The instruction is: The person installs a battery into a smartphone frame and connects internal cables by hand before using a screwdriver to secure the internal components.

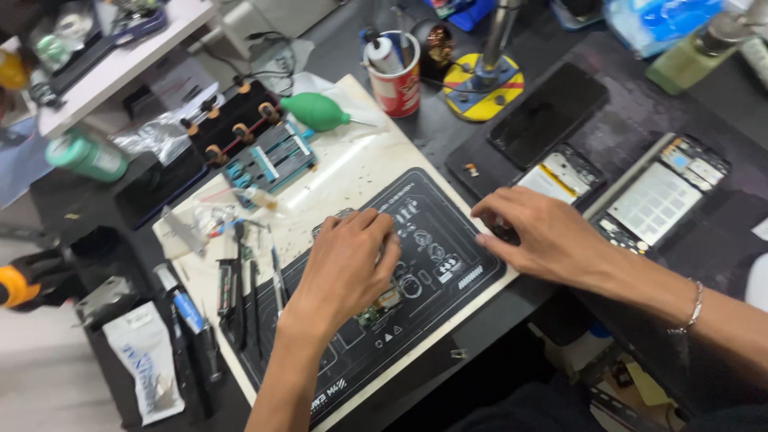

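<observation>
Two hands — left (348,264), right (536,236) — flat, empty, on black mat (448,240); white pouch (148,360) left.

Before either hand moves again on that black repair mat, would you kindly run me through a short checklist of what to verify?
1. Left hand rests on the black repair mat, over a small green circuit board: ok.
2. Grip on the board: cannot tell, the palm hides it.
3. Right hand fingertips at the mat's right edge, beside an opened phone: ok.
4. What the right fingertips pinch: cannot tell.
5. Tweezers and drivers lie left of the left hand, within sight: ok.
6. Second opened phone lies apart from both hands: ok.
</observation>
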